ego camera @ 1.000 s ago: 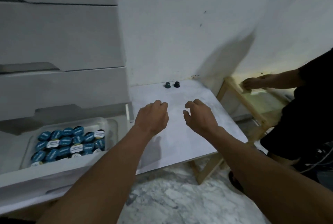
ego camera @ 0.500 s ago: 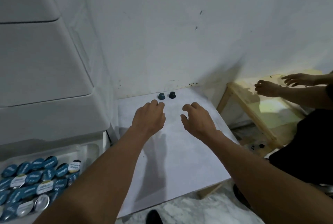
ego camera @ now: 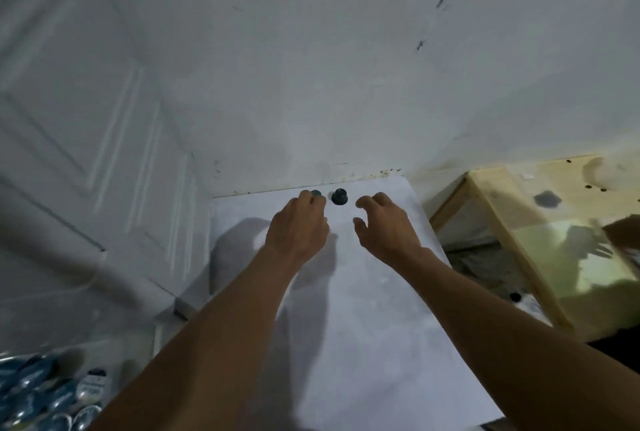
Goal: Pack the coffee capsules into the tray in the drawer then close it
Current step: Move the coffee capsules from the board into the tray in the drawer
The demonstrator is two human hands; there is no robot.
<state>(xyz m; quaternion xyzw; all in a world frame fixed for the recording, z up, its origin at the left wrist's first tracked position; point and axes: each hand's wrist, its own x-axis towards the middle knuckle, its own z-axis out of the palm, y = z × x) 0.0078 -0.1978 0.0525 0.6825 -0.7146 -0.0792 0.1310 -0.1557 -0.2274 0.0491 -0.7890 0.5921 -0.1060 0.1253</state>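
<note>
Two dark capsules stand at the far edge of the white table against the wall. My left hand reaches the teal capsule; its fingertips touch and partly cover it. The black capsule stands free just to the right. My right hand hovers beside that one with fingers spread, holding nothing. At the bottom left, several blue-lidded capsules lie packed in the tray in the open drawer, mostly cut off by the frame.
A white drawer cabinet fills the left side. A wooden table stands to the right, with another person's hand at the frame edge. A small dark capsule lies on the floor between the tables.
Both hands have moved forward across the table to the two capsules. The view has swung up and right, so the drawer has slid to the bottom-left corner.
</note>
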